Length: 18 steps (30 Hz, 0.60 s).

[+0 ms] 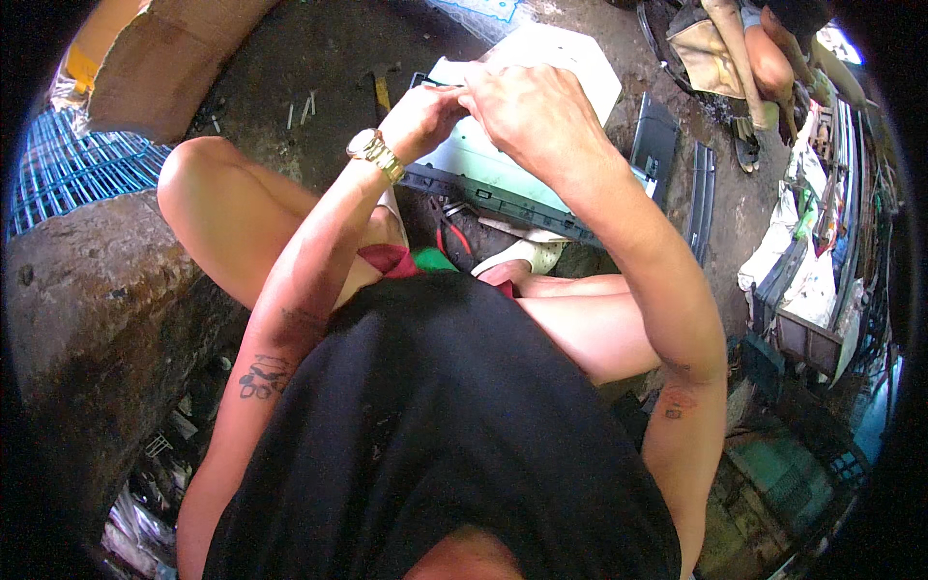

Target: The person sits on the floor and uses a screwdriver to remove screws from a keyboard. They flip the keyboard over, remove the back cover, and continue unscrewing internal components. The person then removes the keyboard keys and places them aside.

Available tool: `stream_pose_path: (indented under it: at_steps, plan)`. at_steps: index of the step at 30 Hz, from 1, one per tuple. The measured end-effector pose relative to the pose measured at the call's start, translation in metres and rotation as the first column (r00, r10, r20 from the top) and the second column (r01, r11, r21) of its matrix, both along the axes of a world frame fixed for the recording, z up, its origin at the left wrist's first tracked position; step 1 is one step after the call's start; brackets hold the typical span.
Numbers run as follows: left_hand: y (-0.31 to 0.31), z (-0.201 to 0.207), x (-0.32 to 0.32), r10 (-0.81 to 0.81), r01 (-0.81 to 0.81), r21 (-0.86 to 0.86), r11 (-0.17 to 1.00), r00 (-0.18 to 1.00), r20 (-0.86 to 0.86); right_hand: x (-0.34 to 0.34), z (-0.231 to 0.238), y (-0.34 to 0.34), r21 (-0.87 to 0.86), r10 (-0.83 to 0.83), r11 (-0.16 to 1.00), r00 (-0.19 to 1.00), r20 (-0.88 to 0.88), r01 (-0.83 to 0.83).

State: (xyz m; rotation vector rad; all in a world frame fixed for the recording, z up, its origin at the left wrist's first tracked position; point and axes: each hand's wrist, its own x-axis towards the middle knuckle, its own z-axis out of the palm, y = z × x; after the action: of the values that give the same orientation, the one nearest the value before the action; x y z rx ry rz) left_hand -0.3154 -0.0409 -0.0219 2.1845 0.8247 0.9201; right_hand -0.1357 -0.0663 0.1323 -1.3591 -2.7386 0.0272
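Observation:
My left hand [422, 122], with a gold watch [377, 150] on its wrist, meets my right hand [532, 108] above a pale flat appliance casing [474, 155]. The fingers of both hands are closed together near the casing's far left edge, and what lies between them is hidden. A dark plastic strip [512, 201] with slots runs along the casing's near side. Beyond my right hand lies a white angular panel [585, 68]. A hammer [383, 92] rests on the ground just past my left hand.
Red and black wires [452, 230] lie below the casing, near my sandal [541, 253]. Dark plastic pieces [701, 198] are on the right, beside piled scrap [807, 271]. Cardboard [169, 72] and a blue wire rack [82, 169] stand left. Another person's leg [768, 63] shows far right.

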Motion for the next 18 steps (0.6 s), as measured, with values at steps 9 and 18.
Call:
stream_pose_path:
  at_steps: [9,18]
  plan:
    - [-0.004,-0.006,0.005,0.151,-0.165,-0.051,0.985,0.967,-0.206,-0.002,0.015,0.008,-0.227,-0.039,0.971,0.988,0.150,0.072]
    - [0.002,-0.035,0.009,0.203,-0.209,-0.038,0.977,0.972,-0.121,-0.001,0.022,0.013,-0.181,0.225,0.966,0.948,0.224,-0.186]
